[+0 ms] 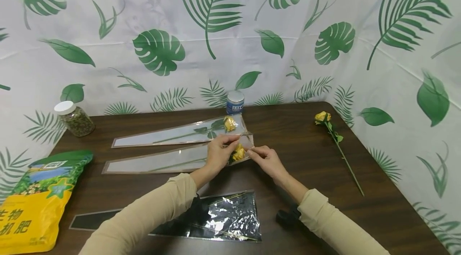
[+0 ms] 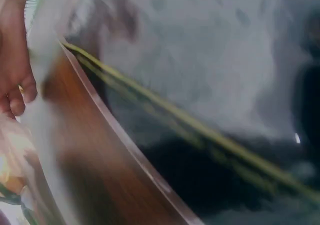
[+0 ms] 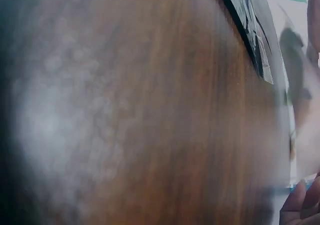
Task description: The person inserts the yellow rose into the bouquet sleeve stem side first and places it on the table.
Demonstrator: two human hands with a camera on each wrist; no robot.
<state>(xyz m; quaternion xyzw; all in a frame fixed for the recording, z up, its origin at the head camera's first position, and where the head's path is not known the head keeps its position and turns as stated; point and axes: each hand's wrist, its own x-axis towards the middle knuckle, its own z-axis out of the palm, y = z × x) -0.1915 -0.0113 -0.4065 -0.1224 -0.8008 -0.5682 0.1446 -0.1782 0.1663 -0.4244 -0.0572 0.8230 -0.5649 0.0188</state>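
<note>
In the head view a clear-fronted white flower sleeve (image 1: 158,161) lies across the table with a yellow rose (image 1: 239,153) inside, its bloom near the wide right end. My left hand (image 1: 217,153) pinches the upper edge of that end between thumb and fingers. On the other side of the bloom, my right hand (image 1: 269,162) pinches the sleeve's right edge. Just behind lies a second white sleeve (image 1: 137,139) holding another yellow rose (image 1: 229,123). The left wrist view catches only part of the left hand (image 2: 15,60); the right wrist view shows a few fingers (image 3: 300,205).
Nearer me lies a black glossy sleeve (image 1: 230,215), partly under my left forearm. A single yellow rose (image 1: 323,117) rests at the table's right. A blue tin (image 1: 235,103) stands at the back. To the left are a tilted jar (image 1: 77,121) and a yellow-green bag (image 1: 36,207).
</note>
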